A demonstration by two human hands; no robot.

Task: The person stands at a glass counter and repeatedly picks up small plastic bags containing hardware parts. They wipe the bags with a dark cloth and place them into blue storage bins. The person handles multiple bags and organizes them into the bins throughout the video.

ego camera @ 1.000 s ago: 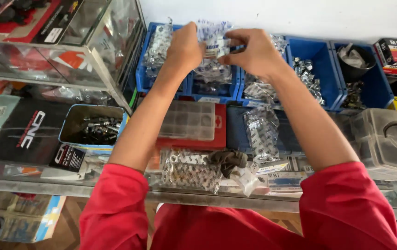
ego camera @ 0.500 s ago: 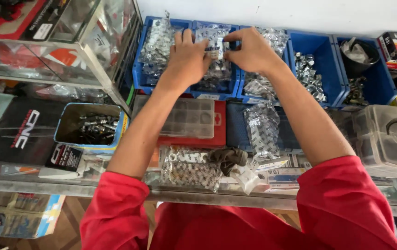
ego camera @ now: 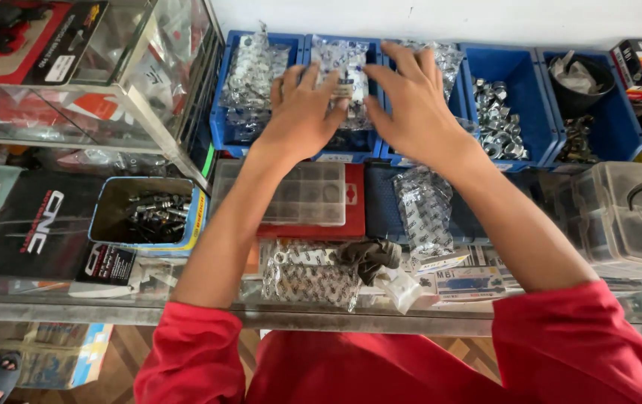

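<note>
Both of my hands are up at the row of blue bins along the back edge of the glass counter point(ego camera: 186, 307). Left hand point(ego camera: 302, 112) lies palm down with fingers spread over the second blue bin point(ego camera: 336, 146), its fingertips touching a clear plastic bag of small metal parts point(ego camera: 343, 63) that stands in that bin. Right hand point(ego camera: 414, 101) is just beside it, fingers also spread and curled lightly against the same bag from the other side; the bag sits between my two hands, pressed rather than lifted, as far as I can tell.

Starting at the counter's left edge, a glass display case point(ego camera: 89, 75) stands in the back left corner. Near it, towards the front, an open tin of bolts point(ego camera: 149, 213) rests on the glass. Under my left forearm lies a clear compartment box point(ego camera: 298, 194) on a red tray. Under my right forearm lies another clear bag of parts point(ego camera: 425, 209). Further right, a blue bin of loose nuts point(ego camera: 500, 112) sits at the back, and a clear plastic tub point(ego camera: 627, 217) stands near the right edge.
</note>
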